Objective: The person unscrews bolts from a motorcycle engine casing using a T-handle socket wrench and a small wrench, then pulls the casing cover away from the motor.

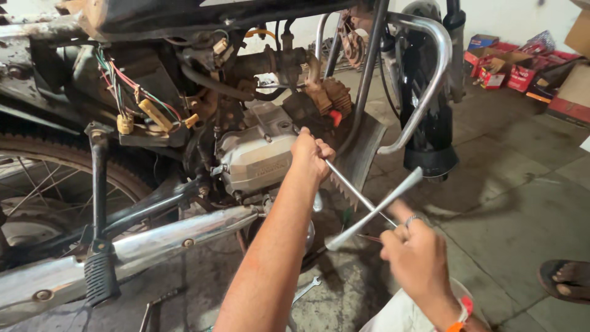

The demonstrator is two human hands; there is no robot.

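Note:
A motorcycle stands stripped, its grey engine case [258,154] exposed at centre. My left hand [311,155] is closed around the long shaft of a metal T-handle wrench, right next to the engine case. My right hand [413,252] grips the wrench's cross handle [375,209], which looks blurred. A ring sits on one finger and an orange band circles the wrist. The shaft's tip at the engine is hidden behind my left hand.
Chrome exhaust pipe [153,243] runs low left, with a footpeg [100,276] over it. Rear wheel [55,184] at left. Loose wiring [141,104] hangs above. Chrome crash guard [430,74] and black fork at right. A spanner [306,289] lies on the floor. Red boxes [510,64] far right. Another person's sandalled foot [565,280].

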